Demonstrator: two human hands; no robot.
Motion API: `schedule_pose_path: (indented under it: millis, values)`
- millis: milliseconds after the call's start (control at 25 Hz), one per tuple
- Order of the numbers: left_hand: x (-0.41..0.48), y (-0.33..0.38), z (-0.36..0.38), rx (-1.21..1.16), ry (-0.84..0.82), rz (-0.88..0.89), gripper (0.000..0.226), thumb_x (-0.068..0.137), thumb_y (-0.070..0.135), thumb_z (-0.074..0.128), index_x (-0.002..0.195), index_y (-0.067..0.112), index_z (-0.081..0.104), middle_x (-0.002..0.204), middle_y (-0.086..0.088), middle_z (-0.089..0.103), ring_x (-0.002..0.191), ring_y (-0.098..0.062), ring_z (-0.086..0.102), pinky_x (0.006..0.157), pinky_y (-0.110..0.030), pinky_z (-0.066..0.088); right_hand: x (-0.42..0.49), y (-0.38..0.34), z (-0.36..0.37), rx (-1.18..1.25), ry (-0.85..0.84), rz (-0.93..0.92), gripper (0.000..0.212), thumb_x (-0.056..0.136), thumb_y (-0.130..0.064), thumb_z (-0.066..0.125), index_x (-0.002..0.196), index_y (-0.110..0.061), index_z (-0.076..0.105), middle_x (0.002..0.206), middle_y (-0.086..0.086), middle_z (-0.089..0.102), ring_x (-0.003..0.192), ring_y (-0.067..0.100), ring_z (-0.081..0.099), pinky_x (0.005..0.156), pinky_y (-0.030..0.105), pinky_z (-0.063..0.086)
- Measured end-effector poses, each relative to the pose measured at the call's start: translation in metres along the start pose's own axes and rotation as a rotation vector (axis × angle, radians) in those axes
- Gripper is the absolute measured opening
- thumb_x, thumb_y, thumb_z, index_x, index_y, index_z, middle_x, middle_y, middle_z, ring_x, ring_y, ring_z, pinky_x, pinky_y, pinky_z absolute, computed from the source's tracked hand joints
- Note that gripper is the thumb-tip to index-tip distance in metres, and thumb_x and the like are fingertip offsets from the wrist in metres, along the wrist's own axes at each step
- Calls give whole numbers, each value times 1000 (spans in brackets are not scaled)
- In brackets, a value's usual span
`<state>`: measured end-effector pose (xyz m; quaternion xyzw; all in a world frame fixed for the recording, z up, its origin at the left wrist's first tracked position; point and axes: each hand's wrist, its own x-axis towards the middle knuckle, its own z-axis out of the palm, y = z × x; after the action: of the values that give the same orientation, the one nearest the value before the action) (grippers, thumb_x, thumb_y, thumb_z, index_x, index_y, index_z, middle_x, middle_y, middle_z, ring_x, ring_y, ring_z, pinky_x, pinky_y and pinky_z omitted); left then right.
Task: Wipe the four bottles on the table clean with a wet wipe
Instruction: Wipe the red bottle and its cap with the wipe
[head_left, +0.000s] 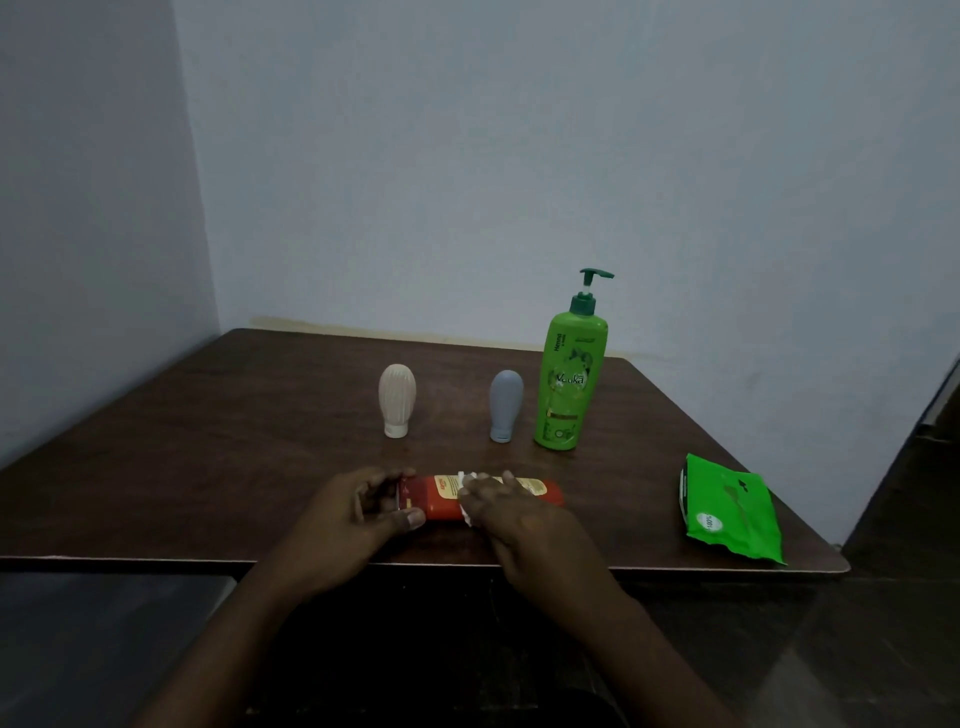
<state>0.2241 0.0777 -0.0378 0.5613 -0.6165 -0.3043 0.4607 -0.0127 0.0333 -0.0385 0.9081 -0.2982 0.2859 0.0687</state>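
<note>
Table (208, 467), lower centre: red bottle (441, 500) lying, left hand (358, 514) fingers clamped on end, right hand (514, 519) fingers curled over wipe (465, 477) atop it. Beige bottle (397, 397), grey bottle (505, 402), pump bottle (569, 384) upright, opaque.

Two arms in view, both bare. Left forearm (249, 639) and right forearm (623, 639) are uncovered along their whole visible length, down to the bottom of the frame. Left hand (358, 512): bare fingers, thumbnail (415, 518) short, rounded, plain. Right hand (511, 512): bare, with knuckle ridges and faint tendon lines across the back. Dim light, so finer detail can't be made out.
</note>
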Motion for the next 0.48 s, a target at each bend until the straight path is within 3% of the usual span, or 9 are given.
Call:
schedule_pose_path:
  millis: [200,400,480]
  values:
    - [3,2,2,-39,-9,9,51,85,10,81,132,22,65,118,11,73,103,7,69,82,-6,51,-26,37,-16,17,10,143,53,84,-3,58,135,-19,58,139,1,56,128,14,53,111,37,40]
    - [2,-3,6,-121,-13,-8,58,79,5,86,131,22,67,118,4,76,106,-6,74,86,-18,58,-28,55,-33,110,26,403,35,93,-21,63,127,-28,64,130,-8,63,118,6,58,103,18,40]
    - [2,-6,8,-173,-6,-20,62,74,-1,88,129,20,67,117,1,77,106,-13,75,86,-22,59,-15,49,-32,107,18,465,32,95,-22,59,125,-26,65,127,-5,66,113,12,62,99,24,47]
